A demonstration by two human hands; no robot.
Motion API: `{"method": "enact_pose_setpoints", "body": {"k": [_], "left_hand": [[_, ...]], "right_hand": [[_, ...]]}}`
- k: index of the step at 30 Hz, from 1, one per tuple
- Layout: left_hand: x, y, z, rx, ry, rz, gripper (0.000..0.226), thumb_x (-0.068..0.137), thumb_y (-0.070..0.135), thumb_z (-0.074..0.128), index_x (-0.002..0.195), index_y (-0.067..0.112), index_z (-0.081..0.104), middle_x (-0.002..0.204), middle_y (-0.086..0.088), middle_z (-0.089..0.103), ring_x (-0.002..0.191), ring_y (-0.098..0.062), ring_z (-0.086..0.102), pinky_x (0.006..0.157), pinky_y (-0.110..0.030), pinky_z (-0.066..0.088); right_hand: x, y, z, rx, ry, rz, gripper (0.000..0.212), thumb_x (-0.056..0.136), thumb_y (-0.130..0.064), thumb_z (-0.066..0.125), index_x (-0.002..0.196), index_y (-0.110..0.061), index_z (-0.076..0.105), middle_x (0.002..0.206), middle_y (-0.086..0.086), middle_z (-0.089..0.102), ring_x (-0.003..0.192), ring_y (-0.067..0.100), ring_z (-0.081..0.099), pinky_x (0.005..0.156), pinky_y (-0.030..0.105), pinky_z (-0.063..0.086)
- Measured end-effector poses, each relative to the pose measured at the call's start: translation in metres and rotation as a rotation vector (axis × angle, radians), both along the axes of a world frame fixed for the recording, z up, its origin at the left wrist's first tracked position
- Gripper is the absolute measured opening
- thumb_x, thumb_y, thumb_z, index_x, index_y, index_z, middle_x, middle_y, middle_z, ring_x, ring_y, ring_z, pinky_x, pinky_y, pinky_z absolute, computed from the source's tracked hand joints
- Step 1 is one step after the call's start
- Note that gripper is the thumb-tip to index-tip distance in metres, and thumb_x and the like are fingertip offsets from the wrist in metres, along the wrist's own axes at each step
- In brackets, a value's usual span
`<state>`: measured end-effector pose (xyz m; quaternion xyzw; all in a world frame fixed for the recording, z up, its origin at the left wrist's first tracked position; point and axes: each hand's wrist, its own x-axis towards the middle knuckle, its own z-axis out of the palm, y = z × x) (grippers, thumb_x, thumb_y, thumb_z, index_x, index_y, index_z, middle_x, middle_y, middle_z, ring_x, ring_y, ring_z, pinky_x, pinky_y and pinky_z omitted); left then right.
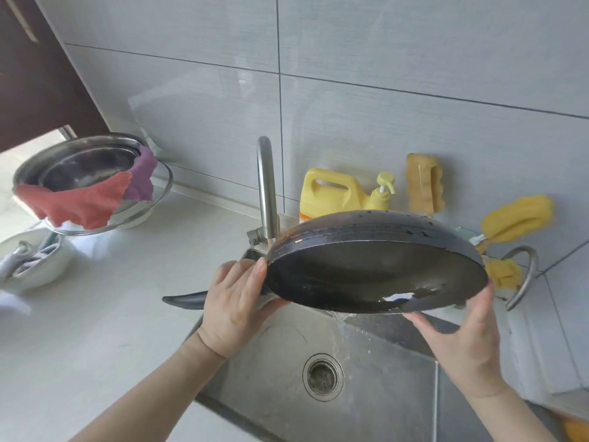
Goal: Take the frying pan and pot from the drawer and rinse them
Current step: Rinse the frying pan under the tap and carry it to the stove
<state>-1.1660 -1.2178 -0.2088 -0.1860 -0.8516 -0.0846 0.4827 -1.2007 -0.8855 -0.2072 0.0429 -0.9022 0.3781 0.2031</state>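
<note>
I hold a dark round frying pan point(376, 269) tilted over the steel sink point(274, 378), its inside facing me. Water pours off its lower rim into the basin. My left hand point(236, 301) grips the pan's left edge where the dark handle point(185, 301) sticks out to the left. My right hand point(462, 333) supports the lower right rim with its fingers spread. A steel pot point(83, 161) sits on the counter at the far left, with red and purple cloths draped over its rim.
The tap point(267, 193) rises just behind the pan's left edge. A yellow detergent jug point(331, 193) and yellow sponges point(516, 218) stand along the tiled wall. A metal loop handle point(526, 275) shows at the right. A white bowl point(32, 263) rests on the counter at left.
</note>
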Motion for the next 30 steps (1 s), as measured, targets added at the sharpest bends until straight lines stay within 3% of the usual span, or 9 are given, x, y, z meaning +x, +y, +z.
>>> {"method": "enact_pose_setpoints", "body": {"k": [2,4,7,11,14,18,23,27,30], "left_hand": [[0.004,0.001,-0.009,0.004,-0.033,0.015,0.099,0.076,0.041,0.081,0.147,0.011,0.019,0.101,-0.003,0.047,0.087,-0.022,0.050,0.077,-0.035,0.040],[0.012,-0.001,-0.027,0.025,-0.110,0.026,0.094,0.078,0.043,0.078,0.144,0.008,0.021,0.103,-0.003,0.049,0.088,-0.022,0.052,0.078,-0.035,0.041],[0.029,-0.009,-0.056,0.073,-0.260,0.050,0.081,0.087,0.052,0.061,0.142,0.006,0.023,0.103,-0.006,0.056,0.090,-0.022,0.054,0.079,-0.035,0.042],[0.052,-0.023,-0.080,0.112,-0.444,0.110,0.081,0.091,0.062,0.048,0.144,0.006,0.023,0.087,-0.007,0.067,0.087,-0.017,0.052,0.079,-0.031,0.041],[0.063,-0.035,-0.090,0.123,-0.537,0.184,0.085,0.090,0.068,0.041,0.145,0.007,0.022,0.084,-0.005,0.069,0.086,-0.015,0.051,0.079,-0.030,0.039],[0.069,-0.049,-0.092,0.143,-0.544,0.243,0.086,0.087,0.067,0.047,0.143,0.006,0.024,0.084,-0.006,0.070,0.085,-0.016,0.050,0.078,-0.030,0.038],[0.072,-0.061,-0.088,0.181,-0.542,0.311,0.094,0.070,0.061,0.060,0.138,0.002,0.031,0.076,-0.006,0.067,0.080,-0.017,0.048,0.075,-0.030,0.039],[0.077,-0.073,-0.089,0.217,-0.563,0.345,0.091,0.081,0.073,0.047,0.141,0.007,0.029,0.079,-0.009,0.067,0.082,-0.020,0.046,0.076,-0.031,0.038],[0.081,-0.080,-0.091,0.258,-0.573,0.349,0.089,0.085,0.077,0.039,0.146,0.014,0.023,0.083,-0.012,0.069,0.082,-0.022,0.050,0.073,-0.032,0.040]], "right_hand": [[-0.001,-0.003,-0.004,0.064,0.062,0.015,0.106,0.052,-0.040,0.087,0.135,-0.012,0.027,0.123,0.030,0.057,0.112,0.047,0.057,0.093,0.055,0.050],[0.001,-0.008,-0.017,0.154,0.081,0.053,0.112,0.045,-0.023,0.094,0.134,-0.003,0.029,0.114,0.033,0.061,0.101,0.049,0.062,0.084,0.054,0.053],[0.006,-0.014,-0.051,0.217,-0.007,0.150,0.121,0.042,-0.027,0.093,0.138,0.001,0.025,0.114,0.035,0.062,0.102,0.044,0.062,0.084,0.044,0.051],[0.015,-0.032,-0.084,0.203,-0.171,0.279,0.138,0.039,-0.027,0.099,0.147,-0.014,0.015,0.120,0.028,0.062,0.105,0.037,0.064,0.074,0.048,0.055],[0.013,-0.049,-0.096,0.182,-0.198,0.363,0.140,0.045,-0.030,0.098,0.151,-0.025,0.007,0.131,0.021,0.059,0.109,0.038,0.064,0.086,0.036,0.051],[0.002,-0.070,-0.108,0.181,-0.169,0.449,0.144,0.056,-0.033,0.094,0.152,-0.039,-0.014,0.147,-0.001,0.037,0.127,0.032,0.053,0.105,0.030,0.036],[-0.006,-0.095,-0.106,0.220,-0.182,0.467,0.147,0.060,-0.027,0.093,0.147,-0.044,-0.024,0.150,-0.002,0.030,0.131,0.028,0.050,0.104,0.035,0.038],[-0.010,-0.109,-0.104,0.197,-0.211,0.514,0.138,0.074,-0.029,0.084,0.132,-0.057,-0.038,0.152,-0.012,0.004,0.142,0.017,0.031,0.109,0.024,0.024],[-0.011,-0.119,-0.106,0.186,-0.190,0.521,0.139,0.072,-0.027,0.085,0.138,-0.052,-0.034,0.153,-0.009,0.007,0.139,0.021,0.039,0.104,0.023,0.032]]}}
